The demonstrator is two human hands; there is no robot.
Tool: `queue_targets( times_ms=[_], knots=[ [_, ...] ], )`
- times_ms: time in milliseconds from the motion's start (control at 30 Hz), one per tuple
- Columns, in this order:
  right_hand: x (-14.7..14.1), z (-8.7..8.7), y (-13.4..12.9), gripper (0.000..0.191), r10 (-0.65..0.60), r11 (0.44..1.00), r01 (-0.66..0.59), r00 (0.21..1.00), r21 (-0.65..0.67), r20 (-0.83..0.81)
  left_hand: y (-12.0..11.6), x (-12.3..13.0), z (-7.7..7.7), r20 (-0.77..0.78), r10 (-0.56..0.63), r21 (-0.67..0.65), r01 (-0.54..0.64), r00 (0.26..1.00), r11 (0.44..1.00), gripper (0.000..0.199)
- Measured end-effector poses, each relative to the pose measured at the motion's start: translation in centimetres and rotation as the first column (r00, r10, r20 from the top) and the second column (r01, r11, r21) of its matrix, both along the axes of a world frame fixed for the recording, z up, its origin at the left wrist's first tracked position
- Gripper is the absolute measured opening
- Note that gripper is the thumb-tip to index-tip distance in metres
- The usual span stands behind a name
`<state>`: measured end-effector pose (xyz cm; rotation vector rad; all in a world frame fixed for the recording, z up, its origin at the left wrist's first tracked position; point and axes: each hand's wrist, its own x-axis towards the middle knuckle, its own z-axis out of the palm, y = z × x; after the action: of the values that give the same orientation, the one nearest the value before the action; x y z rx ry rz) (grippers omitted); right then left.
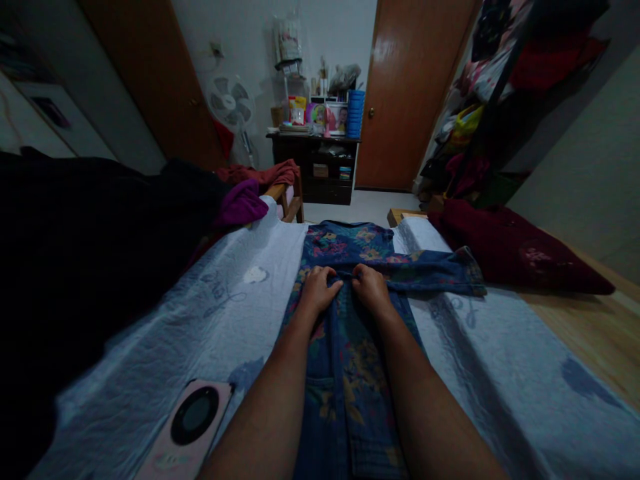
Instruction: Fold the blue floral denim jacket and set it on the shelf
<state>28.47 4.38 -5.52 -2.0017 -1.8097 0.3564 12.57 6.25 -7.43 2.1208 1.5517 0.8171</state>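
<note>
Dim bedroom, one head view only. A bed (210,313) runs toward the far wall under a pale, lightly crinkled sheet with a faint printed pattern; beyond its far end stand two brown wooden doors, a white fan (231,103) and a dark cabinet (320,167) crowded with small items.

Work in hand: a floral denim garment (350,373) lies lengthwise along the middle of the bed, between the person's forearms. Its body is spread fairly flat. One sleeve (440,273) is laid out to the right, across the sheet. The left hand (316,290) and the right hand (370,285) sit side by side at mid-garment, fingers curled down and closed on a bunched ridge of the cloth, knuckles nearly touching.

Progress, as judged: the garment is laid out and partly smoothed, but no completed fold shows. The cloth is gathered only where the hands grip it, and the right sleeve is not yet tucked in. The other sleeve cannot be made out.

Materials: the denim looks stout and mid-weight, blue, with a muted flower print and a stitched patch pocket near the lower end.

Also noted: a pink phone (193,420) with a round black camera ring lies on the sheet at near left. A dark heap of clothes (90,240) covers the left side, and a maroon pillow (510,250) lies at right on a wooden floor.
</note>
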Motion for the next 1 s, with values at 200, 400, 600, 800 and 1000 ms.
queue_targets(
  times_ms=[200, 400, 600, 800, 1000],
  knots=[
    [-0.2, 0.6, -0.6, 0.022, -0.010, 0.997, 0.001, 0.993, 0.074, 0.115, -0.6, 0.7, 0.1, -0.067, 0.039, 0.027, -0.037, 0.997, 0.999, 0.025],
    [-0.2, 1.0, -0.7, 0.022, 0.001, 0.999, 0.004, 0.992, -0.035, 0.130, -0.4, 0.7, -0.2, -0.085, 0.034, 0.027, -0.032, 0.996, 0.999, 0.022],
    [0.6, 2.2, 0.1, 0.025, -0.127, 0.991, 0.125, 0.991, 0.054, 0.040, -0.3, 0.8, 0.0, -0.108, 0.042, 0.059, -0.036, 0.993, 0.998, 0.011],
    [2.2, 3.2, 5.4, 0.029, -0.149, 0.981, 0.130, 0.980, 0.142, 0.130, 0.1, 0.7, -0.4, -0.203, 0.042, 0.072, -0.028, 0.978, 0.997, 0.022],
    [3.9, 2.2, 10.7, 0.032, -0.175, 0.983, 0.182, 0.971, -0.032, 0.164, -0.2, 0.7, -0.1, -0.242, 0.047, 0.056, -0.034, 0.969, 0.998, 0.011]
  ],
)
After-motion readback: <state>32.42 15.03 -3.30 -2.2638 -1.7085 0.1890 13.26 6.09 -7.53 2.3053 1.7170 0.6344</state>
